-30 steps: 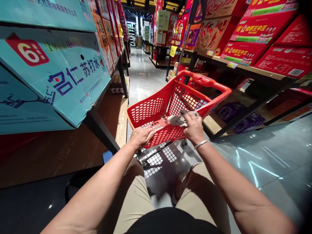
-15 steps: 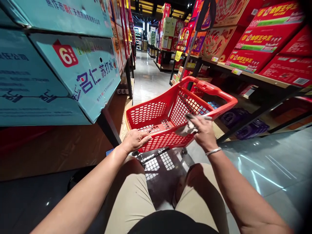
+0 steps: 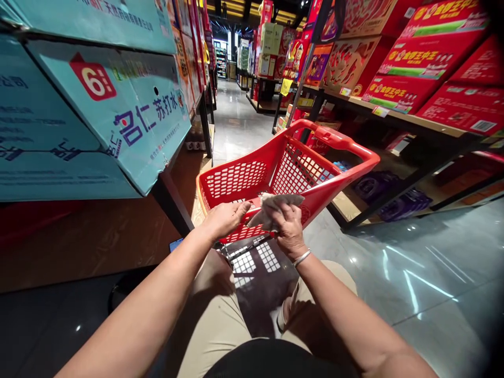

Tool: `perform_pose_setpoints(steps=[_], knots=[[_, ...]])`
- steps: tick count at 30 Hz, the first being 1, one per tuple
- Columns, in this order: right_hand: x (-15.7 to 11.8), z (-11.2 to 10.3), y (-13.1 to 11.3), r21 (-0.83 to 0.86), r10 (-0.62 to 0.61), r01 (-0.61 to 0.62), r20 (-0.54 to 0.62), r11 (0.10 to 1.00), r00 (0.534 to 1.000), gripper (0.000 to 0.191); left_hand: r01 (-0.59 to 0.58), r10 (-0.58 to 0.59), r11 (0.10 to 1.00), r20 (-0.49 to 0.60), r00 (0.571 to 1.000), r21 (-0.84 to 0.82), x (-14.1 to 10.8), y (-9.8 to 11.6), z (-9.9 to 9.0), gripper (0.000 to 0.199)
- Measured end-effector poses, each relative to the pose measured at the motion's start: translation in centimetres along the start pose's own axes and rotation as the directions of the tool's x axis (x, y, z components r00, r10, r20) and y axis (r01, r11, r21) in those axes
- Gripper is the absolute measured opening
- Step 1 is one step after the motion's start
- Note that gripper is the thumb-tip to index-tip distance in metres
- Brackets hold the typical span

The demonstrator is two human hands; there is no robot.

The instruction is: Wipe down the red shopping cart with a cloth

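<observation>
A red plastic shopping cart (image 3: 321, 191) with lattice sides stands in front of my knees, its handle toward the right. My left hand (image 3: 225, 218) is closed over the near rim of its basket, the fingers partly hidden. A crumpled greyish cloth (image 3: 281, 200) lies over the same rim, just right of my left hand. My right hand (image 3: 289, 228) presses this cloth against the rim, its fingers bunched on it. Inside the basket I see only the red lattice floor, part of it covered by my hands.
Light-blue cartons (image 3: 145, 121) are stacked close on the left. On the right, a shelf (image 3: 417, 118) bears red boxes (image 3: 413, 58), with purple packs (image 3: 405, 202) low down. A shiny tiled aisle (image 3: 232, 121) runs ahead between the shelves.
My right hand has slid the cloth leftward along the near rim, from by the handle end to beside my left hand. My left hand stays on the rim.
</observation>
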State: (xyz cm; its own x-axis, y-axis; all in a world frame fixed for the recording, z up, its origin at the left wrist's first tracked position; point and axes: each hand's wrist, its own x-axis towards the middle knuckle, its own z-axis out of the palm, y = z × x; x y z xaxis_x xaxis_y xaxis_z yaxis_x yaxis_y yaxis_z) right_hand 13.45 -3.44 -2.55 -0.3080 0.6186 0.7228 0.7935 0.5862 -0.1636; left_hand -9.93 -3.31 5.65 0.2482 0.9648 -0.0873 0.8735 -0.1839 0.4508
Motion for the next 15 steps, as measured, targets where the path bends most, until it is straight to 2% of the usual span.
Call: perform_pose_setpoints(steps=[1,3,5,7,9,11,13,15], knots=[[0.1,-0.1,0.1,0.009,-0.047,0.046,0.021,0.999,0.999,0.05,-0.012,0.012,1.0,-0.002,1.0,0.001,0.0,0.3,0.1,0.077],[0.8,-1.0,1.8,0.002,-0.07,0.07,0.034,0.998,0.997,0.046,-0.023,0.024,1.0,-0.012,1.0,0.021,0.1,0.2,0.4,0.076],[1.7,-2.9,5.2,-0.038,-0.009,0.008,-0.011,0.999,1.0,0.042,-0.018,0.019,0.998,-0.025,1.0,0.053,0.1,-0.5,0.6,0.076],[2.6,-5.2,9.5,-0.103,0.097,-0.113,-0.148,0.988,0.984,0.037,-0.013,0.016,0.998,-0.032,0.999,0.067,0.2,-1.6,0.8,0.077],[3.5,-7.1,13.5,-0.16,0.237,-0.303,-0.337,0.939,0.911,0.04,-0.012,0.014,0.998,-0.027,1.0,0.068,0.4,-2.4,0.8,0.08],[4.2,-7.9,16.0,-0.134,0.337,-0.43,-0.436,0.893,0.835,0.046,-0.021,0.023,0.997,-0.025,0.999,0.07,0.6,-2.8,0.8,0.084],[4.3,-7.0,16.2,-0.073,0.407,-0.495,-0.472,0.866,0.782,0.051,-0.041,0.043,0.996,-0.028,0.999,0.073,0.7,-2.8,0.8,0.086],[3.7,-4.6,14.1,-0.005,0.454,-0.515,-0.467,0.857,0.759,0.056,-0.06,0.062,0.995,-0.031,0.998,0.077,0.8,-2.6,0.8,0.086]])
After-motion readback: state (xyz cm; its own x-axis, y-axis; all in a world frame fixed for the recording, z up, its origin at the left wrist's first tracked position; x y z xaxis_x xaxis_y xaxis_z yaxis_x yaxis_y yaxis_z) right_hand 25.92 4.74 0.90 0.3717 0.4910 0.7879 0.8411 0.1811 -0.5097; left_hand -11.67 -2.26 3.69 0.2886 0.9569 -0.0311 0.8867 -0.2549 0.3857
